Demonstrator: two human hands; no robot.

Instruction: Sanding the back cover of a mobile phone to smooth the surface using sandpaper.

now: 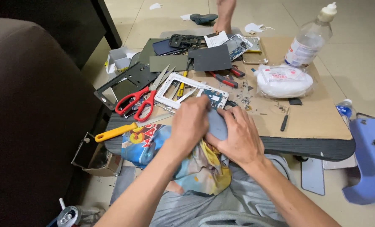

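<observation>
Item held: grey flat panel (218, 125), smooth, rounded at the edge, positioned at the near edge of the cardboard work board (318, 113), above the person's lap. Largely covered by both hands.

Left hand (190, 123): fingers curled over the panel's left side, gripping it from above.

Right hand (238, 136): fingers spread across the panel's right side, thumb tucked under; closed onto the panel.

Directly beneath: colourful printed cloth (200, 168), bunched on the lap, touching both hands.

Just beyond the hands: 1 white phone frame (177, 89) with blue circuit board (213, 98) at its corner.

Left of the hands: 1 pair of red-handled scissors (138, 101); 1 yellow-handled knife (116, 131), blade pointing toward the hands.

Further out on the board: dark grey sheet (212, 58), red-handled pliers (226, 78), small black screwdriver (284, 122), white bag (283, 81), clear plastic bottle (309, 38) at the far right corner.

Off the board: blue plastic stool (370, 164), right; drinks can (67, 216), lower left.
</observation>
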